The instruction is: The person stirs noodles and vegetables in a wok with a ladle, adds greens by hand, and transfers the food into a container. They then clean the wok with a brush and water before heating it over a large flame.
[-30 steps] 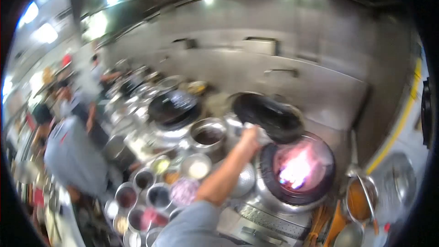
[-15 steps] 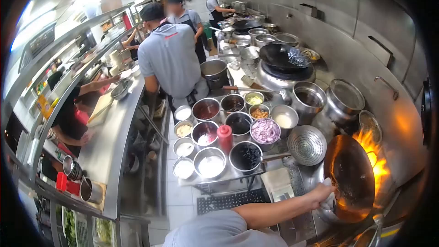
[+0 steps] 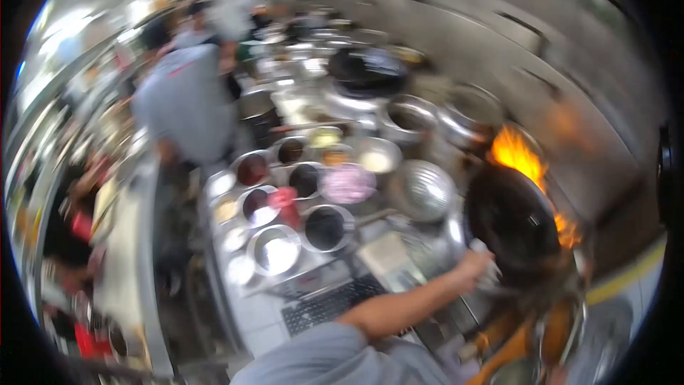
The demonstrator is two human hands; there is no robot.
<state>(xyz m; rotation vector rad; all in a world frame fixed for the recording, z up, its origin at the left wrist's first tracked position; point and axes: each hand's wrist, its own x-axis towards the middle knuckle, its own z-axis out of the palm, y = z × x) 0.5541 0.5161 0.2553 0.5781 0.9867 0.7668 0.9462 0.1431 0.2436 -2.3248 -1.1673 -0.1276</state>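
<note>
My left hand point(image 3: 474, 271) is closed over a white cloth point(image 3: 487, 264) at the near left edge of a dark wok point(image 3: 513, 217). The wok is tilted on the stove at the right, and orange flames point(image 3: 519, 159) rise behind its far edge. Its contents cannot be made out. My right hand does not show. To the left of the wok sits a perforated metal strainer point(image 3: 426, 191). A pink-filled bowl point(image 3: 348, 183) and a red bottle point(image 3: 285, 207) stand among several metal pots, one holding something black point(image 3: 326, 228).
A co-worker in a grey shirt point(image 3: 182, 93) stands at the upper left, beside a long counter point(image 3: 128, 264). More pots and another wok point(image 3: 367, 71) line the stove's far end. Orange-lit utensils, blurred, lie at the lower right.
The camera view has swung right and blurred, so the surroundings sit further left. The flames look smaller. My left hand still grips the cloth at the wok's edge.
</note>
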